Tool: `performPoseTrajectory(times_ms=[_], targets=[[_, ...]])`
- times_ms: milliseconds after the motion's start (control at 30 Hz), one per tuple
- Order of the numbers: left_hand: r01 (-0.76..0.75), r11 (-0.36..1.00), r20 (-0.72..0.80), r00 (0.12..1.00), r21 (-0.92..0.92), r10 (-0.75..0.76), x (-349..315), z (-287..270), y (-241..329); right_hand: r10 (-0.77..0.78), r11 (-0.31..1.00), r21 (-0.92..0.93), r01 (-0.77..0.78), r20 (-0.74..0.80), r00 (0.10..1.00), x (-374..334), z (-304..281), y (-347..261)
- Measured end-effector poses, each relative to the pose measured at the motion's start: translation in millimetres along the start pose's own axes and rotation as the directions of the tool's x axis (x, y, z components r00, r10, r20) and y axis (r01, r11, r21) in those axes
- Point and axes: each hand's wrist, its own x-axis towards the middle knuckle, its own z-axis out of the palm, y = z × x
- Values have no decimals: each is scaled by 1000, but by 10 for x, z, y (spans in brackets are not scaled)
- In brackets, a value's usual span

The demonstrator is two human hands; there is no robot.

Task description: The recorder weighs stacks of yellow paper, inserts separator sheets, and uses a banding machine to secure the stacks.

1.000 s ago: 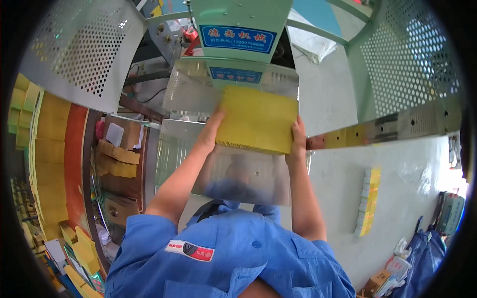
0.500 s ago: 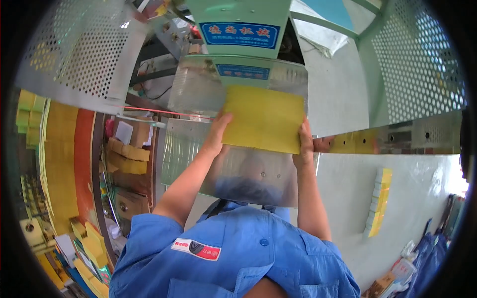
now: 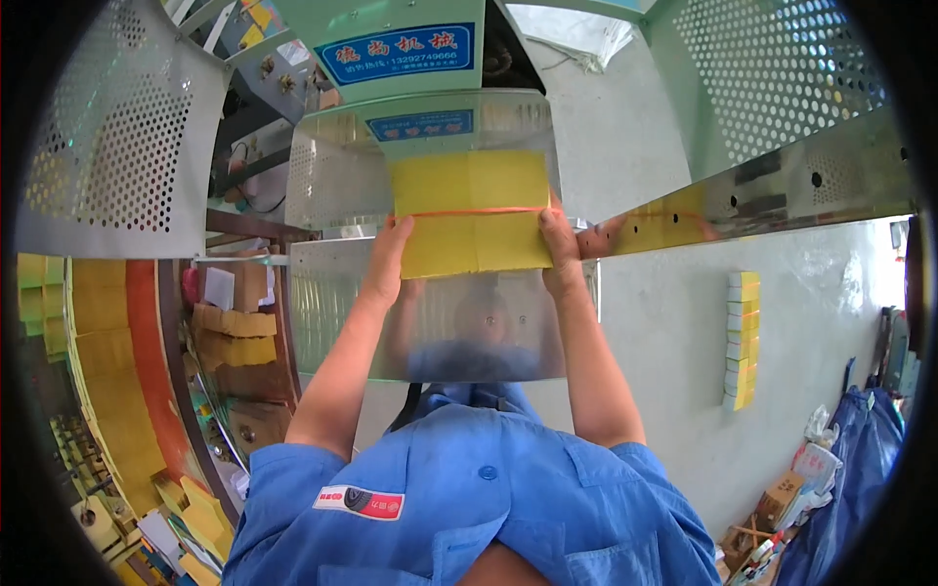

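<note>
A yellow paper bundle (image 3: 475, 246) lies on the shiny steel top of a strapping machine (image 3: 459, 347). A thin orange-red strap (image 3: 469, 211) runs across its upper face from side to side. My left hand (image 3: 389, 259) grips the bundle's left edge, its thumb near the strap's end. On the opposite edge my right hand (image 3: 560, 246) holds the bundle, thumb on top beside the strap. The fingers of both hands are partly hidden beneath or behind it. Whether the strap passes fully around the underside cannot be seen.
Behind the bundle rises the pale green machine column (image 3: 391, 24). Perforated panels (image 3: 107, 146) flank it, and a steel rail (image 3: 743, 190) extends right. A row of strapped yellow-and-white bundles (image 3: 743, 337) lies on the floor at right. Cardboard pieces (image 3: 234, 332) are stacked on the left.
The strap, earlier stretched out left of the bundle, now crosses its top. My view has shifted, and a seam now shows down the bundle's middle. Both hands still hold its sides.
</note>
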Motion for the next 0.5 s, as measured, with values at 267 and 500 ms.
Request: performPoseTrajectory(times_ms=[267,500], targets=[[-90,992,61,994,90,85,53,-17,-193,65,997,-38,-74,-209,976,129,-79,240],[30,999,-57,998,36,-28,255,-11,-107,-13,1000,11,14,-104,995,83,-59,455]])
